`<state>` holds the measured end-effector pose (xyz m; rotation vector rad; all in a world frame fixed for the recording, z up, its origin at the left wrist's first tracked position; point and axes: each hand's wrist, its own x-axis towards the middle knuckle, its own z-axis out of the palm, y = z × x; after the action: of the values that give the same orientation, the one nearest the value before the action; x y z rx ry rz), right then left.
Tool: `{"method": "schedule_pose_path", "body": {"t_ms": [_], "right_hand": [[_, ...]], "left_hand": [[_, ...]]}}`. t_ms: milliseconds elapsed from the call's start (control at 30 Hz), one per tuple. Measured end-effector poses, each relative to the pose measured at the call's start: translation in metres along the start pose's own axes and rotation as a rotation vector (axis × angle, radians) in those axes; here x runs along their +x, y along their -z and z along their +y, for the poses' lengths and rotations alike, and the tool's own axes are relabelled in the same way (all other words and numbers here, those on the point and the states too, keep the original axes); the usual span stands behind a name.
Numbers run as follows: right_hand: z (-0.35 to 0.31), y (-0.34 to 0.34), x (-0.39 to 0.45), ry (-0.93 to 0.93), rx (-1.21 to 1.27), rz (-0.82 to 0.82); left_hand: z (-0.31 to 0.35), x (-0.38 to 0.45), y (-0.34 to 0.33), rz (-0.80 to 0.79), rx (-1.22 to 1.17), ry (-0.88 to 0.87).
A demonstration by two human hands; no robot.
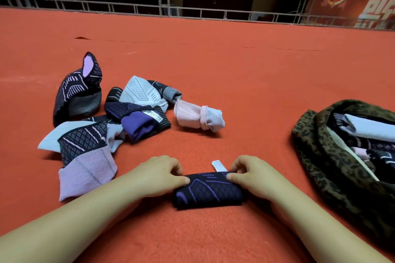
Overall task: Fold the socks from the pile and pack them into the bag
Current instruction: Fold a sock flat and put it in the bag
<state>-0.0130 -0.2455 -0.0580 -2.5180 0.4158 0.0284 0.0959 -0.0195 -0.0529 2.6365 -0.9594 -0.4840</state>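
Both hands pinch a folded sock on the red carpet.

The left hand [159, 174] and right hand [251, 176] grip opposite ends of the dark purple-patterned sock [208, 192], apparently to keep the fold tight. The unfolded pile [111, 117] lies beyond the left hand; the leopard-print bag [320, 156], part-filled, sits open right of the right hand, with nothing between.
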Motion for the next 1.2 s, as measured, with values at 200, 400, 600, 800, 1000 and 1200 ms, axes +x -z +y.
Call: {"method": "schedule_pose_path", "body": {"t_ms": [200,400,600,800,1000,1200], "right_hand": [[-0.002,0.003,-0.002,0.095,-0.034,-0.158],[-0.009,0.017,-0.016,0.155,-0.017,-0.331],[0.001,0.04,-0.044,0.045,0.594,-0.128],[0.031,0.093,-0.08,-0.011,0.811,0.28],[0.071,0.154,-0.13,0.006,0.729,0.62],[0.12,0.201,-0.153,-0.01,0.801,0.693]], "left_hand": [[0.014,-0.002,0.014,-0.324,-0.033,0.019],[0.024,-0.007,0.008,-0.397,-0.108,-0.037],[0.058,-0.014,0.012,-0.283,-0.653,-0.038],[0.136,0.005,0.02,-0.075,-0.997,-0.069],[0.225,0.026,0.009,-0.08,-1.099,-0.215],[0.318,0.045,0.002,-0.044,-1.24,-0.338]]}}
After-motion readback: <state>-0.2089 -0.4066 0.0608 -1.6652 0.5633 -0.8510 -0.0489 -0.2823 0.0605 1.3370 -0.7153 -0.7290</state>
